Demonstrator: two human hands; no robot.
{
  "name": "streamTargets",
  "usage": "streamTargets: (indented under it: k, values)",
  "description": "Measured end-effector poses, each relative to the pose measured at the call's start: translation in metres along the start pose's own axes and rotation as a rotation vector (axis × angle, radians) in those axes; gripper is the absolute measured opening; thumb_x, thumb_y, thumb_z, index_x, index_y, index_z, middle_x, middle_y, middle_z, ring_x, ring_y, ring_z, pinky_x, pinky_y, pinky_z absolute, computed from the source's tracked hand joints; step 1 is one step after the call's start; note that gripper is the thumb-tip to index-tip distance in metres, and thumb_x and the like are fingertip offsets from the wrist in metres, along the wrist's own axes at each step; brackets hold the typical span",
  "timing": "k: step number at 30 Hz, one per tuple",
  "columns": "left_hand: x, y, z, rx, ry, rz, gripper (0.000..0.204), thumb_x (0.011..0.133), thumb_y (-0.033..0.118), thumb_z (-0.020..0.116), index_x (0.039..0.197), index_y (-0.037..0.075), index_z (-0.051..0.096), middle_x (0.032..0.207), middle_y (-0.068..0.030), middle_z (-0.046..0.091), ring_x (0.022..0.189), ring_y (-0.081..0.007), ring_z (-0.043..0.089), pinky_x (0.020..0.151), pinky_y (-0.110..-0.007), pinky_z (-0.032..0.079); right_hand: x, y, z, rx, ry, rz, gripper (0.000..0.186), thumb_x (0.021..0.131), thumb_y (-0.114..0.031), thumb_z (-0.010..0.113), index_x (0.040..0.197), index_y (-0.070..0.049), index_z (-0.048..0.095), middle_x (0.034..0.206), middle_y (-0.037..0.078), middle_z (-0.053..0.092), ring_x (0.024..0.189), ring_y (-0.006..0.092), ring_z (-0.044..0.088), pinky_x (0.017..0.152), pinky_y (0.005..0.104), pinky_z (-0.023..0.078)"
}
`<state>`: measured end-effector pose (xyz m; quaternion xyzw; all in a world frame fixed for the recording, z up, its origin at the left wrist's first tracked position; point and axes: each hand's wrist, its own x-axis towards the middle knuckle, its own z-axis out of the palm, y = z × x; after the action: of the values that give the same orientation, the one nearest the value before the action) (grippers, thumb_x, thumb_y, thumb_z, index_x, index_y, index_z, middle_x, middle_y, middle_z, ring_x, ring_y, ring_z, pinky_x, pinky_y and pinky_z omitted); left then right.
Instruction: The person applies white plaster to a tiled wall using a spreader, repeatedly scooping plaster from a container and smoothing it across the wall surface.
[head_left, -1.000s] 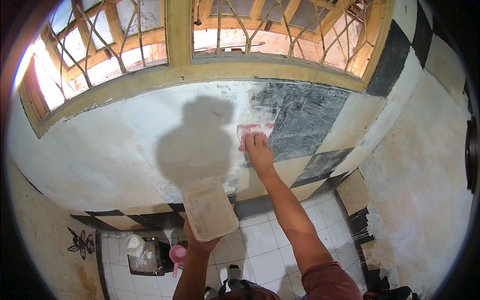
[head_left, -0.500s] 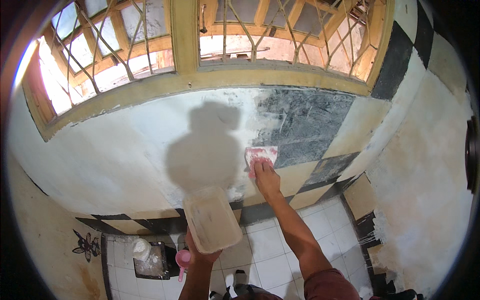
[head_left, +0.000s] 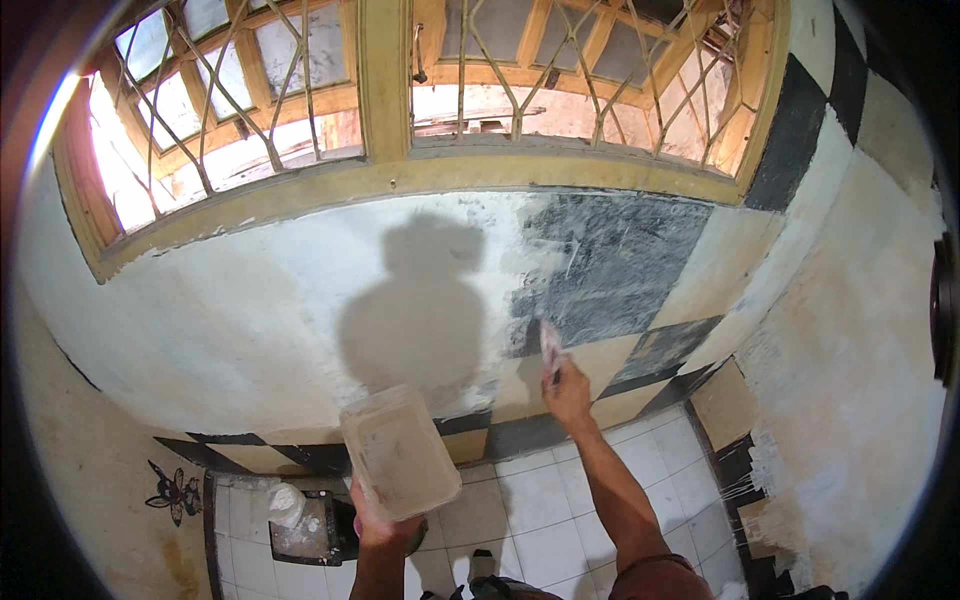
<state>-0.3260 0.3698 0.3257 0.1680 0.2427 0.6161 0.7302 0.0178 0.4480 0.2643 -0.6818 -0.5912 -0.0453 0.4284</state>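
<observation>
One maroon sleeve (head_left: pixel 660 580) at the lower right edge, my bare right forearm (head_left: pixel 620 500) running up from it. Lower centre: my left hand (head_left: pixel 380 525) clasps the near end of a beige tub (head_left: pixel 400 450) from below, most fingers hidden. Smears inside the tub; its long axis slants steeply, upper left to lower right. Right hand (head_left: pixel 568 390), just right of centre, pinches a pinkish scraper (head_left: pixel 551 345), fingers drawn together. Scraper is blurred and nearly edge-on, long axis close to upright, top leaning left; cannot tell whether it touches the wall. Key relation: dark patch (head_left: pixel 620 260) lies above and to the right of my right hand, the nearer of the two; scraper tip sits by its lower left corner. Tub is down and left of the scraper, well apart. White coating (head_left: pixel 280 290) spreads left of the patch, a broad shadow (head_left: pixel 410 320) across it. Lower left: pale floor tiles (head_left: pixel 250 565), low dark stand (head_left: pixel 345 525), white bag (head_left: pixel 287 505) on it. Farthest, along the top: yellow window frame (head_left: pixel 560 175), thin branching bars (head_left: pixel 515 105), bright ground outside.
</observation>
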Motion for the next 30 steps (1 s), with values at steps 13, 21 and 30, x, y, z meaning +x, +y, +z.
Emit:
streamTargets:
  k: [13, 21, 30]
  values:
    - [-0.005, 0.008, -0.006, -0.120, -0.030, -0.076, 0.045, 0.098, 0.045, 0.041, 0.129, 0.016, 0.058, 0.121, -0.0040, 0.064, 0.109, -0.0278, 0.063, 0.091, -0.049, 0.053, 0.137, -0.063, -0.038, -0.007, 0.674, 0.260, 0.026, 0.090, -0.020, 0.060, 0.106, 0.000, 0.061, 0.097, 0.020, 0.063, 0.092, 0.0400, 0.062, 0.082, 0.0473, 0.048]
    - [-0.012, 0.021, 0.010, 0.059, -0.032, 0.084, 0.050, 0.088, 0.033, 0.056, 0.132, 0.009, 0.053, 0.120, -0.0064, 0.064, 0.106, -0.0250, 0.064, 0.089, -0.045, 0.055, 0.104, -0.252, 0.057, 0.777, 0.386, 0.207, 0.025, 0.084, -0.008, 0.061, 0.107, -0.002, 0.053, 0.094, 0.013, 0.064, 0.069, 0.0228, 0.063, 0.065, 0.0369, 0.054]
    - [-0.017, 0.022, -0.038, 0.038, -0.022, 0.135, 0.053, 0.081, 0.024, 0.068, 0.129, 0.007, 0.053, 0.119, -0.0080, 0.064, 0.103, -0.0231, 0.065, 0.086, -0.040, 0.055, 0.021, -0.134, 0.025, 1.589, 0.362, 0.863, 0.016, 0.085, -0.005, 0.058, 0.100, -0.005, 0.056, 0.077, 0.006, 0.060, 0.054, 0.0130, 0.055, 0.040, 0.0209, 0.044]
